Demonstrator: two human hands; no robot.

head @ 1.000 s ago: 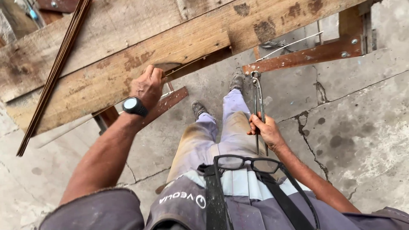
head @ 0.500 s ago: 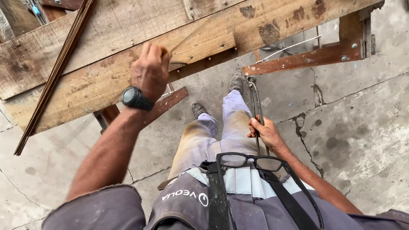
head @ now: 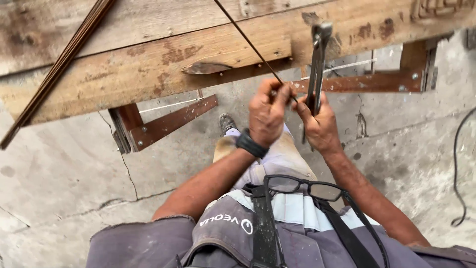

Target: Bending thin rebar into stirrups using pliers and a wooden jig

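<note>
My left hand [head: 267,113], with a black watch on its wrist, pinches the near end of a thin dark steel wire [head: 250,44] that runs up and away across the wooden bench. Right beside it, my right hand [head: 320,124] grips the handles of long metal pincers [head: 317,64], whose jaws point up toward the bench edge. Both hands meet in front of my chest, just below the plank edge. The wire's end disappears between my fingers.
A worn plank workbench [head: 148,74] on rusty steel brackets [head: 166,126] fills the top. A bundle of thin rods [head: 59,67] lies diagonally at the left. Cracked concrete floor [head: 64,183] lies below, with a black cable [head: 461,168] at the right. Glasses [head: 302,186] hang on my chest.
My left hand came off the bench and moved right with a wire. My right hand rose from beside my leg, bringing the pincers up to meet it.
</note>
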